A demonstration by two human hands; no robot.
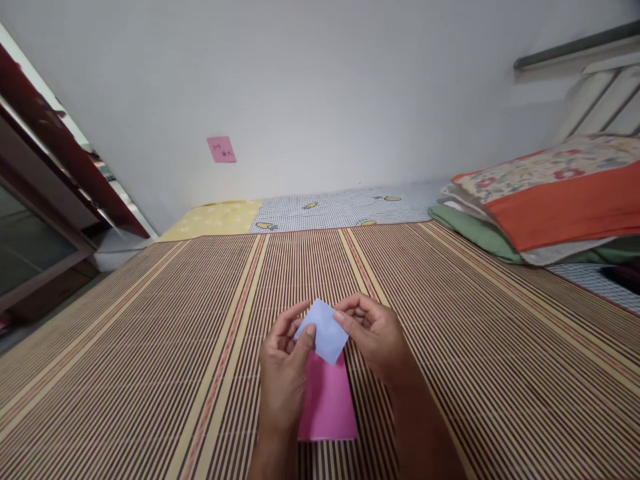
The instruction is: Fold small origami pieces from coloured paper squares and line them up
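A small light-blue square of paper [327,337] is held up between my two hands, turned so one corner points away from me. My left hand [287,347] pinches its left side, thumb on top and fingers behind. At the upper right edge, my right hand [373,333] grips the paper between thumb and index finger. Below the paper, a bright pink rectangle, perhaps a folder or paper pad [327,407], lies on the striped mat [210,320]. The blue paper and my left hand cover part of it.
A pink note [221,149] with handwriting sticks to the white wall [350,87]. Folded bedding with an orange floral cover [570,200] is piled at the right, near a grey rail [575,47]. Checked cloth [330,210] and yellow cloth [215,219] border the mat's far edge.
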